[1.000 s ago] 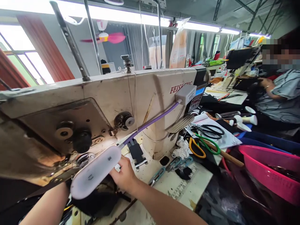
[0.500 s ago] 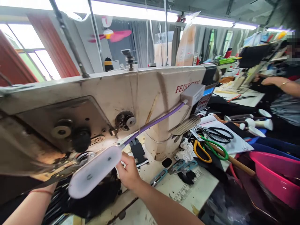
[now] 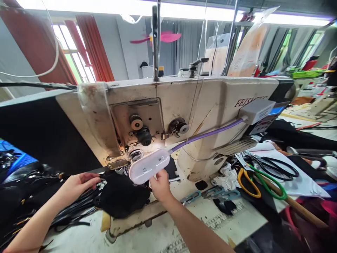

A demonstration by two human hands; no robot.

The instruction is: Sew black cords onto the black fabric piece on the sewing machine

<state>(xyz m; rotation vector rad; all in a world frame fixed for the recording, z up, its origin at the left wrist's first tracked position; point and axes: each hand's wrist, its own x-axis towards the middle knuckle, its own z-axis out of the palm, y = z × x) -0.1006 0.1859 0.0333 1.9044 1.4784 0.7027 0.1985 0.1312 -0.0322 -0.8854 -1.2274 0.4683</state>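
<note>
Black cloth point(image 3: 122, 196) is lying just right of the left hand point(image 3: 76, 186), whose thumb and fingers are bunching close together; can't tell if they're pinching anything. The right hand point(image 3: 160, 184) is reaching in past the cloth's other side, fingertips hiding behind the lamp point(image 3: 150, 167), so no clue on that grip. I'd be keeping the cloth flat, those loose straps point(image 3: 76, 216) below the left hand well clear.

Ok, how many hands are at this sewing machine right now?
2: the left hand, to the left of the black cloth, and the right hand, just under the lamp's right end, its fingers partly hidden. No other hand shows there.
</note>
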